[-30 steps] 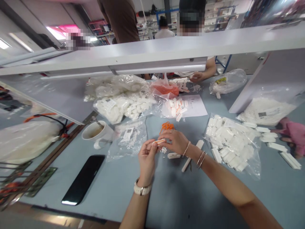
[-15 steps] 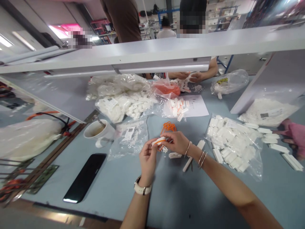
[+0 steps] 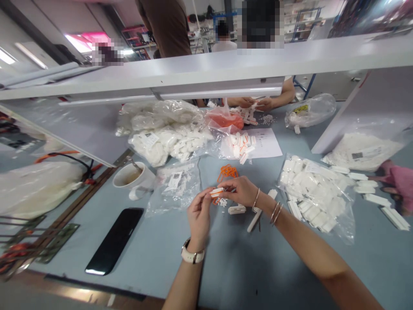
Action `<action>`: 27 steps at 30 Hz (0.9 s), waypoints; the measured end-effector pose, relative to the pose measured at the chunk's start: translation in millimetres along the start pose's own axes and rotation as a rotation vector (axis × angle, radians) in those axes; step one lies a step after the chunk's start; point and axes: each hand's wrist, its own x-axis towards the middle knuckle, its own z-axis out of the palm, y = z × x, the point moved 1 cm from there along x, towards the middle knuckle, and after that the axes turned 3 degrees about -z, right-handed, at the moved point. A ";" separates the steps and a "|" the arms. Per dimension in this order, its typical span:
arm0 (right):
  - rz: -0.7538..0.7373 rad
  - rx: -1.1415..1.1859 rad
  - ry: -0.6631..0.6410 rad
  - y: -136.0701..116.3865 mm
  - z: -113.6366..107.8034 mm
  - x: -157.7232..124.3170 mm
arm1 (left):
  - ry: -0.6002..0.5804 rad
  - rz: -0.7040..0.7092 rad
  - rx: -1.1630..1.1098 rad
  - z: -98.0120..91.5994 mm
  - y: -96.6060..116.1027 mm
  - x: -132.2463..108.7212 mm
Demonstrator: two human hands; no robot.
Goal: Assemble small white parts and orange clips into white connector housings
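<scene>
Between my two hands is a small white plastic casing (image 3: 217,192) with an orange strip along its side. My left hand (image 3: 199,214) grips its left end between thumb and fingers. Fingers of my right hand (image 3: 240,190) pinch the right end and hide part of it. Just beyond lie several orange plastic frames (image 3: 227,172) in a loose heap. Tiny white pieces (image 3: 222,202) are scattered below the casing. Another white casing (image 3: 237,209) with dark print rests beneath my right hand. Near that wrist lies a white stick-like tool (image 3: 254,221), its upper part partly covered.
A mug (image 3: 134,177) with a spoon and a black phone (image 3: 115,241) are on the left. Bags of white parts (image 3: 171,144) lie behind, another open bag (image 3: 318,193) on the right. A co-worker's hands (image 3: 254,103) work beneath the shelf (image 3: 206,69). A pink sleeve (image 3: 402,185) shows far right.
The casing has turned slightly and shifted a little in my fingers, with its orange strip now lower. Both hands stay in nearly the same place.
</scene>
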 end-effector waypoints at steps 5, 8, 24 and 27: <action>0.044 0.216 0.024 9.1 3.1 -0.4 | 0.001 0.004 -0.016 -2.1 -2.6 1.0; 0.101 0.298 -0.003 9.6 3.5 -0.5 | 0.019 0.017 0.023 -3.9 -3.5 0.5; 0.186 0.219 0.098 -7.1 4.5 0.0 | -0.013 0.003 -0.162 0.5 -0.7 0.7; 0.252 0.319 0.080 -6.2 5.4 1.3 | -0.011 -0.009 -0.197 0.8 -0.3 1.6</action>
